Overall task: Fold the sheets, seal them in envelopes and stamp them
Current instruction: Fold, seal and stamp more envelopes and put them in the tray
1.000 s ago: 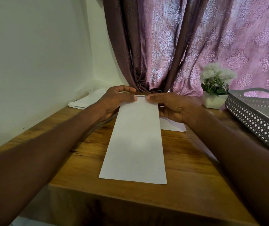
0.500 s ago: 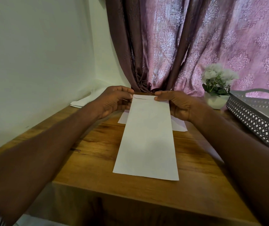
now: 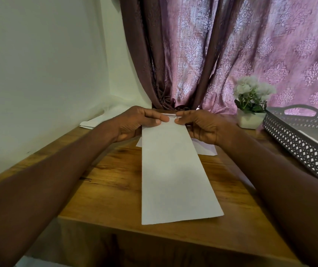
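Mid-task, early to middle by the look of it. Long white envelope [image 3: 175, 170] lying lengthwise on counter [image 3: 112, 189], near end by near edge, far end lifted slightly into both hands. Left hand [image 3: 135, 122] pinching far-left corner, thumb on top; right hand [image 3: 202, 126] pinching far-right corner, thumb pressed down likewise. Strip of printed paper [image 3: 171, 116] showing at far mouth betw. thumbs: prob. the folded sheet going in or the flap area, can't tell which. No stamp visible anywhere. Judged: folding done for this piece, sealing in hand, stamping still to come.

More white paper [image 3: 204, 148] flat under far end of envelope, partly hidden. Another white stack [image 3: 94, 122] far left by wall [image 3: 38, 74]; sheets or envelopes, unclear.

Containers: perforated grey tray [image 3: 299, 143] at right, w/ handle cut-out; pale flat thing inside at its right edge, contents otherwise unreadable. Small white pot w/ flowers [image 3: 250, 105] far right, beside tray, in front of curtain [image 3: 231, 54].
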The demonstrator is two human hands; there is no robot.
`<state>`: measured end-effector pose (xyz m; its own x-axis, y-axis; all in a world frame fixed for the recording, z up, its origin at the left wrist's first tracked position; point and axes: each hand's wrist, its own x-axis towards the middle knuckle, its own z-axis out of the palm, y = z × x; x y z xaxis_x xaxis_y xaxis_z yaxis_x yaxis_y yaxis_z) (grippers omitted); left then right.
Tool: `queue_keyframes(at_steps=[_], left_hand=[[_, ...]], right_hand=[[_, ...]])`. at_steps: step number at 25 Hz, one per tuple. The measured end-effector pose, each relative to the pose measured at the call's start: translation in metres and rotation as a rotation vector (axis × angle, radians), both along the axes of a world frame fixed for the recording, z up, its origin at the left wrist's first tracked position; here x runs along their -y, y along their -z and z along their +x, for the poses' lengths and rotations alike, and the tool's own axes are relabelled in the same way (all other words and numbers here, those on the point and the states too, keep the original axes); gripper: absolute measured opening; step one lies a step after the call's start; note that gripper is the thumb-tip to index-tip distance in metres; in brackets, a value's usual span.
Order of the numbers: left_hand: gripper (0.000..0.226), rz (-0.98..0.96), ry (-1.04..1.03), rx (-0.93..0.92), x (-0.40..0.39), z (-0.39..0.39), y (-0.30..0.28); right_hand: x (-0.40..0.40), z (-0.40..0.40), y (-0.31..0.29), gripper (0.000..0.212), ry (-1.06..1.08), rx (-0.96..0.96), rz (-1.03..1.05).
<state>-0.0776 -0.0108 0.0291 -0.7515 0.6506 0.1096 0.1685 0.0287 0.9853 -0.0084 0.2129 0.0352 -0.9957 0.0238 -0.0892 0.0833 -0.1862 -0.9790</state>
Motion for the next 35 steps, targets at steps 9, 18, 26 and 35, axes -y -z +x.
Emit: queue_keyframes(at_steps=[9, 18, 26, 35], left_hand=[[0.034, -0.087, 0.221, 0.070, 0.017, 0.002, -0.009], [0.033, 0.222, -0.084, -0.034, 0.026, -0.024, -0.015], [0.030, 0.274, -0.311, -0.281, 0.037, 0.030, -0.029], [0.017, -0.146, -0.505, -0.760, 0.089, 0.133, 0.010]], right_hand=[[0.012, 0.009, -0.003, 0.040, -0.129, 0.042, 0.070], [-0.003, 0.052, -0.042, 0.032, -0.283, 0.147, 0.495], [0.022, 0.103, -0.087, 0.025, 0.030, -0.330, 1.227], [0.067, 0.192, -0.050, 0.046, 0.034, -0.611, 1.659]])
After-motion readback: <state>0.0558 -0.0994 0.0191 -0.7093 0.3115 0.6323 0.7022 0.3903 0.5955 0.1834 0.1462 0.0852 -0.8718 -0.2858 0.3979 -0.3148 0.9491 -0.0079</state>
